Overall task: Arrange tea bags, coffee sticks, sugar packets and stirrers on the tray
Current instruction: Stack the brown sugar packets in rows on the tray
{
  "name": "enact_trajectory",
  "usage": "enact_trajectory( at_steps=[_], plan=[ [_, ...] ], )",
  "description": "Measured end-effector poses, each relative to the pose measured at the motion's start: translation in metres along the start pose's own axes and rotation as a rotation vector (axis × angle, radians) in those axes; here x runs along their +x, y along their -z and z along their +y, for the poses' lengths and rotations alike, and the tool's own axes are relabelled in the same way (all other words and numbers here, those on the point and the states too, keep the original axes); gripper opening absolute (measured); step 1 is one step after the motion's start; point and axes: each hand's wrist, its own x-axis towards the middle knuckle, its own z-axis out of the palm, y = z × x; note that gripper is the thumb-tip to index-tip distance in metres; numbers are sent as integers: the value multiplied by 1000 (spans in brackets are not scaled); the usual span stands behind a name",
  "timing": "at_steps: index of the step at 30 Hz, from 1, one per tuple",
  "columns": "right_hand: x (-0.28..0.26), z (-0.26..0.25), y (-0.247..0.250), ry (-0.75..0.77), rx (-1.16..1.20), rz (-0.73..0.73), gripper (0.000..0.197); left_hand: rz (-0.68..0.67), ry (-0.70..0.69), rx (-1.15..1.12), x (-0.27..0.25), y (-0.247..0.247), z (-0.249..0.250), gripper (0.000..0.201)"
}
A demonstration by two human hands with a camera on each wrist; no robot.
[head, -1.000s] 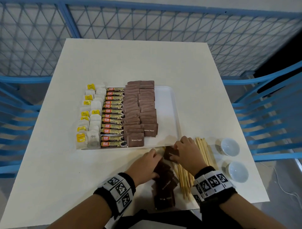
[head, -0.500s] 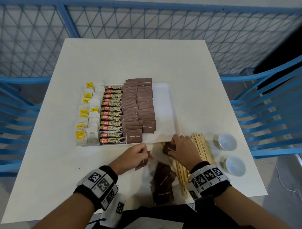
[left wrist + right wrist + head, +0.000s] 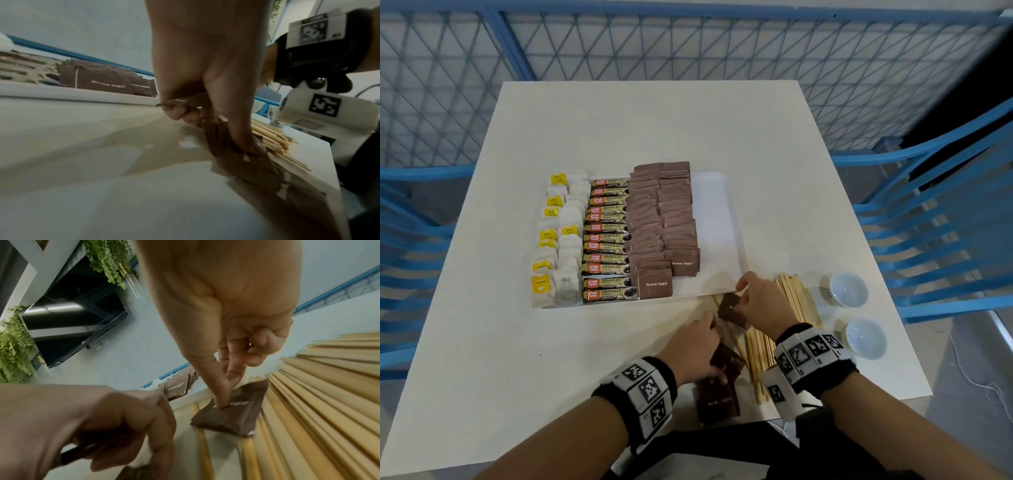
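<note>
Dipping back to the loose pile (image 3: 717, 394), the left hand (image 3: 693, 346) pinches another packet; right hand (image 3: 762, 301) still holds its sugar packet (image 3: 730, 308); sugar rows nearly complete.

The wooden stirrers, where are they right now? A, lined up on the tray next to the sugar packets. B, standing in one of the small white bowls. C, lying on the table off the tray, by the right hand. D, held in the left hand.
C: the wooden stirrers lie in a pile on the table just off the tray, under and beside the right hand.
</note>
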Motion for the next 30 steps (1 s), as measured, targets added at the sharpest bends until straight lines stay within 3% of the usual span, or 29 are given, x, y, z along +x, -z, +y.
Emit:
enact_trajectory(
  at_steps=[4, 8, 13, 18, 21, 25, 28, 30],
  plan=[
    [-3, 2, 2, 45, -67, 42, 20, -33, 10, -114, -2, 4, -8, 49],
    [-12, 0, -1, 65, -281, -6, 51, 26, -55, -413, -13, 12, -26, 19],
    [-12, -2, -2, 106, -328, 4, 43, 2, 40, -844, -29, 24, -43, 14],
    [-12, -5, -6, 193, -373, 2, 30, -43, 39, -920, -32, 24, -40, 22],
    [-12, -3, -6, 249, -379, 21, 27, -127, -37, -768, -27, 19, -33, 46],
    [-12, -2, -5, 342, -374, 38, 27, -180, -171, -402, -20, 11, -25, 26],
    [-11, 2, -4, 372, -373, 32, 26, -256, -167, -82, -14, 3, -16, 43],
    [-13, 4, -1, 388, -333, 52, 24, -233, -175, 64, -12, 1, -9, 47]
  ],
)
